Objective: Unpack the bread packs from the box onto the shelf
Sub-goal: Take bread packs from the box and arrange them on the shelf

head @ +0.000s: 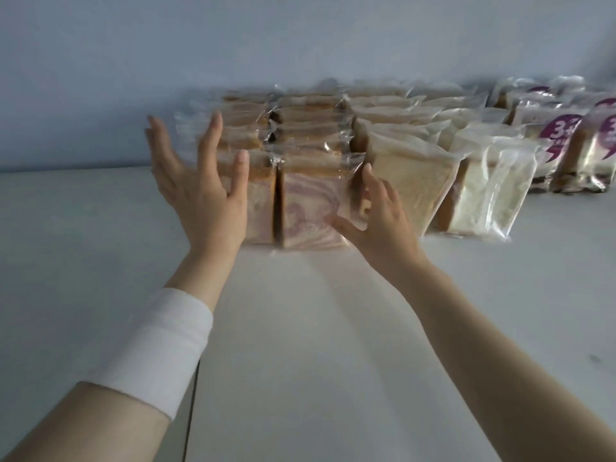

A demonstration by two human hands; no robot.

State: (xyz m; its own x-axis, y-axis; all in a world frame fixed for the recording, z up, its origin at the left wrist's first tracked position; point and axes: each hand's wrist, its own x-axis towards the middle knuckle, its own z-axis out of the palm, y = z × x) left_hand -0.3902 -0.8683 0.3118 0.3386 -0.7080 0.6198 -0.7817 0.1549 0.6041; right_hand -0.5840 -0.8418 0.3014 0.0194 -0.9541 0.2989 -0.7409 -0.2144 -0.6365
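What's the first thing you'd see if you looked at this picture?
Two open hands reach in from the bottom: the left hand and the right hand sit either side of a pack of purple-swirled bread at the front. Many more clear bread packs stand in rows along the back of the white shelf. The far-right ones carry purple labels.

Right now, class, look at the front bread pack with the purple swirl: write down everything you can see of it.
The swirl pack is a thick slice, pale with pink-purple marbling and a brown crust, sealed in clear, crinkled plastic. It stands upright, face toward the camera, at the front of a row of like packs on the white shelf. A neighbour pack stands close on its left. The right hand is at its right edge, thumb across the lower corner.
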